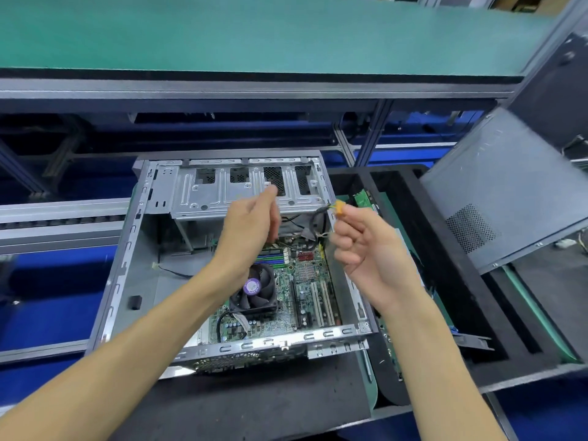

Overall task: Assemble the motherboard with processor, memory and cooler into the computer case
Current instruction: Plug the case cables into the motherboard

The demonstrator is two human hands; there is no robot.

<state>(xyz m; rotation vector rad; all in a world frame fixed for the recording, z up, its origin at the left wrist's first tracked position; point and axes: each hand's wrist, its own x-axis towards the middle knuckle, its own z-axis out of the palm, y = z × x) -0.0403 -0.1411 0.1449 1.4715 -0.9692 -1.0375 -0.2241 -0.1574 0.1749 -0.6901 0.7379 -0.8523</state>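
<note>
The computer case lay on its side on the desk, open face up, so that its inside could be reached from above. The motherboard sat on the case floor, below both hands. The cooler with its fan was mounted on the board, just under the left wrist. Coloured memory slots showed beneath the left hand; whether they were filled could not be told. The processor, if fitted, was hidden under the cooler.

The right hand was raised above the right edge of the case. Its thumb and forefinger pinched a small orange connector; the other fingers were curled loosely. A dark cable ran from the connector down into the case, close to the left of those fingers. The plug appeared to be held up for inspection of its orientation before seating.

The left hand was held up beside it, fingers nearly straight and relaxed, gripping nothing, apparently ready to help.

The drive cage stood beyond both hands. A detached side panel leaned well to the right of the right fingers, out of the working area.

In my judgement, the board was in place and cabling was under way.
</note>
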